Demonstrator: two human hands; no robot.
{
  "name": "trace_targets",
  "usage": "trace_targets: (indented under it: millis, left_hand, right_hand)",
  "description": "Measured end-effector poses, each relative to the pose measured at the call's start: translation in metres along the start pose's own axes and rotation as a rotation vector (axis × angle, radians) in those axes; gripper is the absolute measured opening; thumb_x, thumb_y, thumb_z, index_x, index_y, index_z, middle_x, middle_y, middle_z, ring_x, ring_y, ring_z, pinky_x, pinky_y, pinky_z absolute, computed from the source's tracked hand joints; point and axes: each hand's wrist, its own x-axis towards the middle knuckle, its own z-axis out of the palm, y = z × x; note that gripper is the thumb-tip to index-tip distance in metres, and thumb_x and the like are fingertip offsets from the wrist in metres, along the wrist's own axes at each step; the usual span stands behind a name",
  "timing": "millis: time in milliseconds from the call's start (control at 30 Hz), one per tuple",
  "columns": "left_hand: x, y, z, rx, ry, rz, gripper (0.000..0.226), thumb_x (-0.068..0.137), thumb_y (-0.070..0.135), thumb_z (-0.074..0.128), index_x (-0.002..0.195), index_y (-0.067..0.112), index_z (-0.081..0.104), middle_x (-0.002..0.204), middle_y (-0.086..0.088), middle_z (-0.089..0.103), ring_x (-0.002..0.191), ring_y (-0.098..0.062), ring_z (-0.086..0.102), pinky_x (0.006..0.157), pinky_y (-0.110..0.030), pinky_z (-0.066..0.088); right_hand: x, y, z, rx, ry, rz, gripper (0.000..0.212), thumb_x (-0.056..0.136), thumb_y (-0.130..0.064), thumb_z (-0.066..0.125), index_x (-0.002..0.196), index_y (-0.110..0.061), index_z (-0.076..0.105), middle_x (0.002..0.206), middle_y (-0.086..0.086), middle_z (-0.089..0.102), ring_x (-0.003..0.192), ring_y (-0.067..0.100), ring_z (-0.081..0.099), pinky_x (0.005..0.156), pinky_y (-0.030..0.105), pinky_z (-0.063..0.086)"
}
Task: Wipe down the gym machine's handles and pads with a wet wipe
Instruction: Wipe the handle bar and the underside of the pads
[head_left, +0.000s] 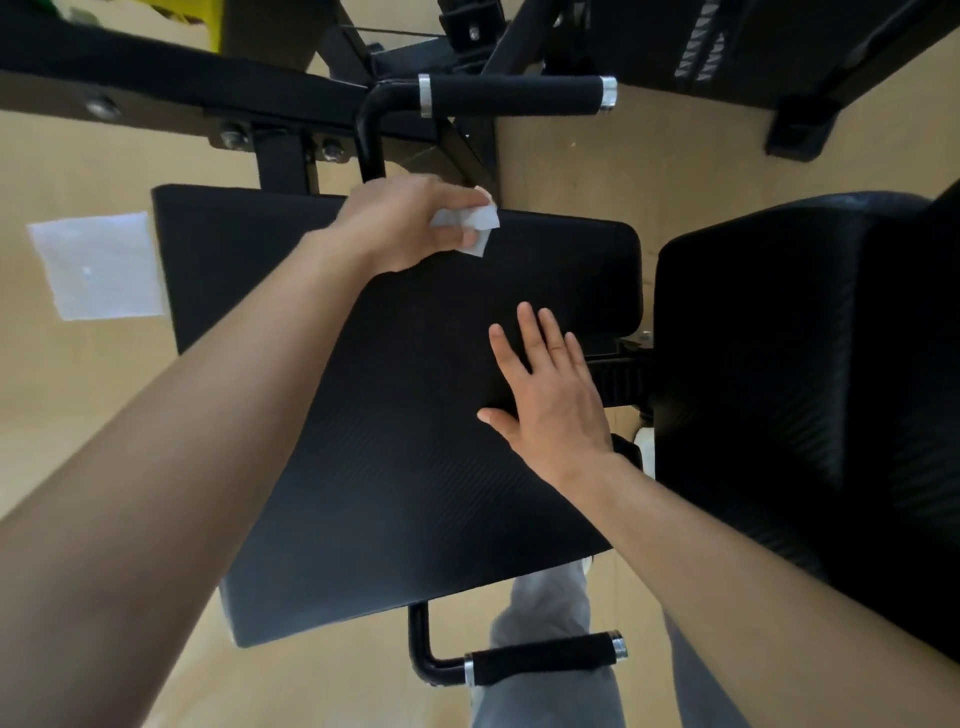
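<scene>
A: Where is the wet wipe (470, 223)?

B: It is bunched up in the left hand (400, 223), at the far edge of the big black pad (415, 467). The far handle (514, 96) is just beyond it.

A: What could go wrong from here?

B: The wipe is crumpled small, and only a corner pokes out past the fingers. Each stroke would probably clean a narrow strip and leave gaps on so wide a pad. It also sits right at the edge, so a loose pinch could drop it over the far side onto the floor (597, 171). The right hand (550, 400) lies bare on the pad, so the patch beneath it may get skipped or smudged again. I cannot tell whether the far handle, the near handle (545, 657) or the second pad (805, 389) on the right have been wiped, so one could be missed.

A: And how are the hands held?

B: The left arm is stretched far forward with the palm down and the fingers curled round the wipe. The right hand rests flat near the pad's right edge, its fingers straight and slightly spread, thumb out to the left, holding nothing.

A: Anything else?

B: A white sheet (98, 265) lies on the floor to the left.
</scene>
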Motion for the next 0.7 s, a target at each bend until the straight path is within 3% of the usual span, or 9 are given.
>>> trace_targets:
  millis: [133,267,300,433,500,567,700]
  left_hand:
    - [-0.03,-0.017,0.008,0.019,0.192,-0.065,0.046,0.102,0.05,0.051,0.146,0.035,0.051,0.139,-0.007,0.06,0.123,-0.033,0.056,0.104,-0.05,0.039]
    - [-0.049,-0.025,0.016,0.054,0.38,-0.181,0.047,0.101,0.054,0.049,0.14,0.029,0.058,0.135,-0.005,0.063,0.126,-0.03,0.056,0.109,-0.048,0.034]
    - [-0.052,-0.027,0.017,0.062,0.42,-0.223,0.048,0.101,0.055,0.049,0.138,0.027,0.06,0.133,-0.006,0.064,0.125,-0.03,0.056,0.109,-0.047,0.034]
    - [-0.06,-0.043,0.021,0.077,0.549,-0.435,0.054,0.1,0.059,0.043,0.132,0.023,0.065,0.128,-0.008,0.066,0.122,-0.03,0.056,0.109,-0.046,0.033]
    - [-0.062,-0.05,0.023,0.075,0.58,-0.508,0.055,0.101,0.06,0.04,0.131,0.023,0.067,0.127,-0.007,0.066,0.123,-0.029,0.055,0.111,-0.046,0.032]
    - [-0.058,-0.047,0.024,0.098,0.555,-0.494,0.054,0.102,0.058,0.036,0.13,0.024,0.067,0.127,-0.008,0.066,0.125,-0.03,0.055,0.113,-0.048,0.032]
    - [-0.039,-0.02,0.026,0.12,0.413,-0.265,0.046,0.104,0.054,0.039,0.135,0.029,0.062,0.131,-0.007,0.065,0.127,-0.031,0.055,0.117,-0.05,0.03]
  right_hand:
    - [0.0,-0.003,-0.005,-0.025,0.001,0.013,0.092,0.095,-0.058,0.057,0.163,-0.022,0.006,0.17,0.016,-0.002,0.157,0.033,-0.003,0.128,0.048,0.005]
    - [0.006,-0.006,-0.017,-0.004,0.149,0.004,0.09,0.081,-0.057,0.076,0.153,-0.017,0.039,0.16,0.02,0.033,0.147,0.039,0.032,0.123,0.052,0.026]
    - [0.013,-0.005,-0.022,0.019,0.179,0.0,0.092,0.08,-0.06,0.075,0.154,-0.018,0.038,0.161,0.019,0.031,0.148,0.039,0.03,0.123,0.053,0.025]
    - [0.058,0.01,-0.039,0.006,0.11,0.053,0.11,0.08,-0.081,0.055,0.162,-0.03,0.001,0.17,0.011,-0.01,0.156,0.039,-0.009,0.125,0.061,0.001]
    - [0.074,0.018,-0.039,-0.032,0.052,0.076,0.114,0.078,-0.089,0.045,0.16,-0.035,-0.012,0.169,0.009,-0.019,0.154,0.041,-0.018,0.122,0.066,-0.002]
    - [0.078,0.022,-0.035,-0.057,0.034,0.078,0.114,0.076,-0.092,0.04,0.158,-0.038,-0.017,0.168,0.009,-0.023,0.153,0.042,-0.021,0.121,0.068,-0.003]
    - [0.077,0.023,-0.033,-0.067,0.064,0.067,0.112,0.075,-0.094,0.036,0.159,-0.04,-0.015,0.169,0.01,-0.018,0.154,0.041,-0.017,0.121,0.069,0.001]
